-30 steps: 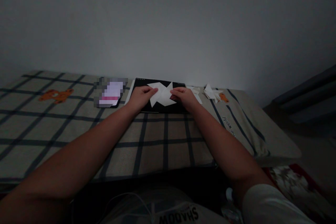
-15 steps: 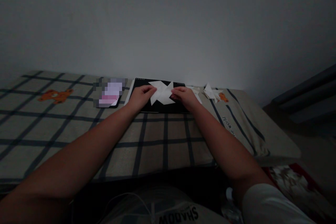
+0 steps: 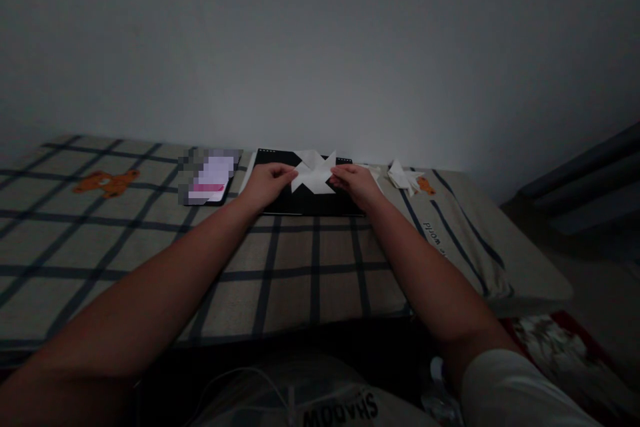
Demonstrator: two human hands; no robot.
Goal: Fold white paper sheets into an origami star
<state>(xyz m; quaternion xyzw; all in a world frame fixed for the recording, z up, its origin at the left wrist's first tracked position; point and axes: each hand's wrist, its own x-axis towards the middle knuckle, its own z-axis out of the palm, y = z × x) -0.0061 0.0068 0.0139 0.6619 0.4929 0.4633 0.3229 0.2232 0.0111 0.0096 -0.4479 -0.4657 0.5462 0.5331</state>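
Note:
A white folded paper shape [image 3: 314, 175] with pointed corners is held between both hands above a black board [image 3: 305, 201] lying on the bed. My left hand [image 3: 266, 183] pinches its left side with closed fingers. My right hand [image 3: 354, 183] pinches its right side the same way. Both forearms stretch out over the checked bedsheet [image 3: 150, 240].
A phone [image 3: 210, 178] with a lit screen lies left of the black board. Small folded white paper pieces [image 3: 403, 177] sit to the right, near an orange bear print. The bed meets a plain wall behind. The bed's right edge drops off to a dark floor.
The paper shape has been lifted slightly and looks smaller and more drawn together; both hands have shifted a little toward the wall with it.

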